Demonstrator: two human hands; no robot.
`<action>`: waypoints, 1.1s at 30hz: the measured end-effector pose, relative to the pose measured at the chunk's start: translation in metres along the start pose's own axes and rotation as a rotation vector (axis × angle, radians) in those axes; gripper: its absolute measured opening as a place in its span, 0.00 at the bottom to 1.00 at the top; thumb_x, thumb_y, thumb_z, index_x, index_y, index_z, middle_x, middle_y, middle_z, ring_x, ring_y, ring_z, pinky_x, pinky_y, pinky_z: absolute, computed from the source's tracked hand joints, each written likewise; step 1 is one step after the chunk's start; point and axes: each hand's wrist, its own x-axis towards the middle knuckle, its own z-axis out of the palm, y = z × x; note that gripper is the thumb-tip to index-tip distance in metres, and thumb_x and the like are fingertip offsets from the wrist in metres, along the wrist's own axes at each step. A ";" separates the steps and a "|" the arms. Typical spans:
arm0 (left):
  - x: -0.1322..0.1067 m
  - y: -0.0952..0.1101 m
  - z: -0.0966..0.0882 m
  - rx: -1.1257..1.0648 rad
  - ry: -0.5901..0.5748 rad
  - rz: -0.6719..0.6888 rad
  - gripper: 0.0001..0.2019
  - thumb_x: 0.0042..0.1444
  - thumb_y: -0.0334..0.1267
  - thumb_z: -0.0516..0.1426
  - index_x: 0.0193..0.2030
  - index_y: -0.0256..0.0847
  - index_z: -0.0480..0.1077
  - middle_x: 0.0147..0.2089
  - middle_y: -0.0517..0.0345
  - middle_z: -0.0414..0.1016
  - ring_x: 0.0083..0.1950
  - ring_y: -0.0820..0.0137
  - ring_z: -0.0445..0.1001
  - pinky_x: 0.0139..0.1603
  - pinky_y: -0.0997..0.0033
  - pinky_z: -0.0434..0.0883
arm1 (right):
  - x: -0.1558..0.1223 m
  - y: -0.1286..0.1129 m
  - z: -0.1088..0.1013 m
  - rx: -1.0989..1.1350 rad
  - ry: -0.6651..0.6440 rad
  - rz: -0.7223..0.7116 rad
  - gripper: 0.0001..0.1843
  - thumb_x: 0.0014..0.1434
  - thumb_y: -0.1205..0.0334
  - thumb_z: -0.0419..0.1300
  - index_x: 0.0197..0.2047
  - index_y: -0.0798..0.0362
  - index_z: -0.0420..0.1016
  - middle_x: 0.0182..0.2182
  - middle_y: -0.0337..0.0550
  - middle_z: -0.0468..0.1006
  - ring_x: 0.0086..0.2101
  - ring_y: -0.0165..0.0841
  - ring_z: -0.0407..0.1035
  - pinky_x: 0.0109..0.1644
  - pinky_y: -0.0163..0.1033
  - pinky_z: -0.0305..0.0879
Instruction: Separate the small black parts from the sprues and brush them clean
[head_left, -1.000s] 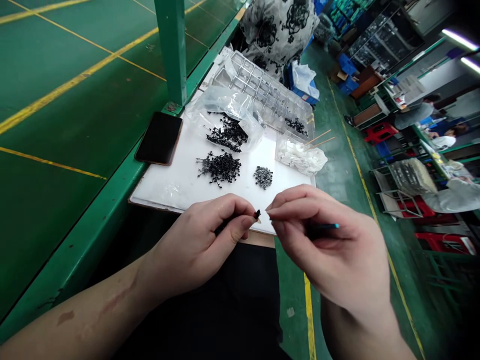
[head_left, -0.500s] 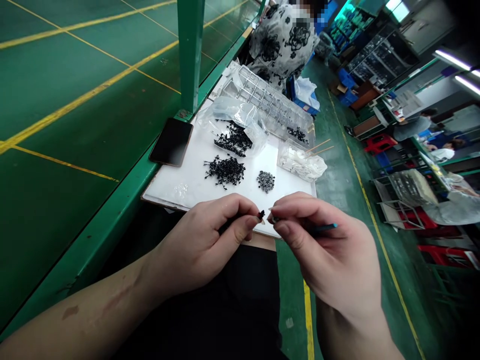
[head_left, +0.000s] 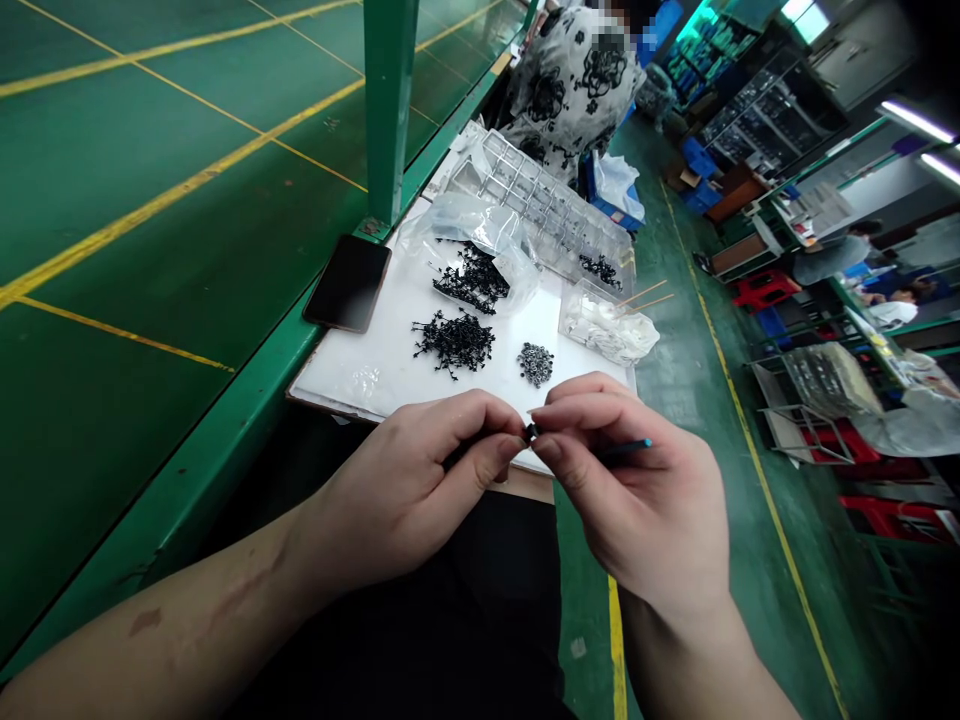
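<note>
Where a gap was, right hand (head_left: 649,490) closer, at black part (head_left: 532,432) (tiny)

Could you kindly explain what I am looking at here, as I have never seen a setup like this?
Of course. There is no machine: these are a person's bare hands, the left hand and the right hand. Every picture comes from one camera worn on the head, looking forward and down.

On the white, flat tabletop lie a loose heap of spiky black parts, a smaller heap of tiny grey pieces, a clear plastic bag holding more black parts, and a clear plastic compartment tray.

A tiny black piece shows where both hands' fingertips meet; the left pinches it. The right also holds a slim blue-ended stick. The fingers hide finer detail.
</note>
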 end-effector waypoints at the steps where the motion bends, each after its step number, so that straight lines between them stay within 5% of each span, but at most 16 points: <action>1: 0.000 0.000 0.000 0.000 0.000 0.005 0.09 0.75 0.38 0.53 0.44 0.41 0.73 0.36 0.64 0.78 0.36 0.75 0.76 0.40 0.76 0.71 | 0.000 0.000 0.000 0.005 -0.004 0.007 0.06 0.68 0.64 0.68 0.45 0.42 0.83 0.40 0.38 0.78 0.40 0.31 0.73 0.40 0.39 0.66; 9: 0.003 -0.006 -0.003 0.076 0.028 0.130 0.08 0.72 0.29 0.56 0.43 0.41 0.75 0.40 0.63 0.81 0.41 0.76 0.78 0.42 0.80 0.71 | 0.003 -0.003 -0.006 0.095 -0.127 0.220 0.06 0.66 0.56 0.69 0.47 0.40 0.84 0.41 0.37 0.79 0.32 0.28 0.69 0.32 0.37 0.63; 14: 0.007 -0.007 -0.001 0.139 0.091 0.067 0.06 0.70 0.31 0.60 0.39 0.41 0.75 0.34 0.66 0.79 0.33 0.76 0.75 0.37 0.77 0.69 | 0.003 -0.002 -0.012 0.004 -0.120 0.170 0.02 0.66 0.57 0.69 0.40 0.43 0.83 0.35 0.37 0.77 0.35 0.31 0.71 0.35 0.37 0.64; 19: 0.010 -0.014 0.000 0.102 0.028 0.004 0.03 0.68 0.36 0.63 0.45 0.42 0.73 0.35 0.65 0.78 0.33 0.74 0.75 0.34 0.76 0.70 | -0.002 0.008 -0.013 0.041 -0.075 0.172 0.01 0.68 0.59 0.68 0.42 0.44 0.80 0.41 0.38 0.79 0.38 0.29 0.73 0.35 0.34 0.65; 24: 0.012 -0.020 0.002 0.127 -0.030 -0.017 0.01 0.67 0.33 0.62 0.43 0.43 0.76 0.32 0.66 0.75 0.30 0.75 0.70 0.31 0.76 0.67 | -0.001 0.017 -0.015 0.226 -0.098 0.305 0.05 0.67 0.56 0.69 0.40 0.47 0.80 0.29 0.37 0.75 0.27 0.26 0.65 0.28 0.33 0.60; 33: 0.016 -0.023 0.008 0.077 0.013 -0.013 0.05 0.68 0.29 0.59 0.41 0.43 0.74 0.37 0.63 0.76 0.35 0.73 0.72 0.36 0.75 0.67 | 0.002 0.036 -0.017 0.404 -0.117 0.414 0.12 0.63 0.52 0.72 0.39 0.51 0.80 0.23 0.35 0.68 0.24 0.27 0.59 0.26 0.34 0.55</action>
